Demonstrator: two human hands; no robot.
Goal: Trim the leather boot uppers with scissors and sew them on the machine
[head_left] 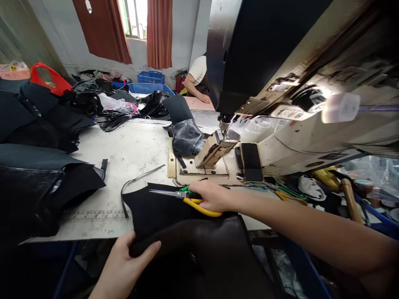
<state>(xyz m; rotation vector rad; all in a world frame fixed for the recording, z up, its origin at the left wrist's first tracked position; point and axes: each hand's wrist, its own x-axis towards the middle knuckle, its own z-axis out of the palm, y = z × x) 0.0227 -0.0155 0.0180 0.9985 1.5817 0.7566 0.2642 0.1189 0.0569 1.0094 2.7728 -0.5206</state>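
In my right hand [212, 195] is a pair of scissors [204, 207] with one yellow and one green handle. Their blades look closed and point left, lying over a piece of black fabric [156, 211]. My left hand [127, 259] grips the near left edge of this fabric, thumb on top and fingers hidden beneath. Dark brown leather [215, 236] adjoins the fabric and hangs over the table's front edge. A narrow dark strip [124, 189] curves on the table just left of the fabric.
A post-bed sewing machine [215, 151] stands beyond my hands, a dark leather piece [187, 137] beside its post. A phone [251, 162] lies to its right, near assorted tools [286, 195]. Stacked dark pieces [31, 178] cover the table's left. Another person's hand [204, 98] rests farther back.
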